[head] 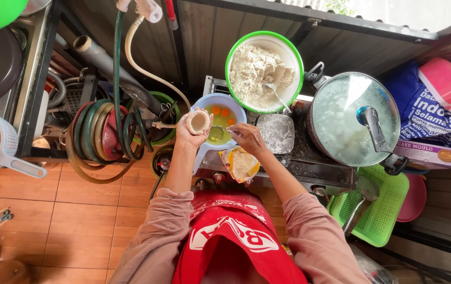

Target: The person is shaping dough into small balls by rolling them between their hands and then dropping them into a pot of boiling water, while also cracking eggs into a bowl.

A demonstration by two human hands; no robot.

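Note:
My left hand (pixel 193 131) holds up a pale round cup-shaped shell (pixel 199 122), its hollow facing me. My right hand (pixel 246 138) grips a metal spoon (pixel 216 131) whose bowl dips into a light blue bowl (pixel 236 107) of cracked eggs with orange yolks. Just beyond stands a green-rimmed white bowl (pixel 291 52) full of pale flour, a spoon stuck in it. An open plastic bag (pixel 242 164) of beige crumbs lies under my right wrist.
A big pot with a fogged glass lid (pixel 352 118) sits on the stove at the right. A green plastic basket (pixel 380 210) with a ladle is lower right. Coiled hoses (pixel 102 134) and a white colander (pixel 6 143) stand left, over a tiled floor.

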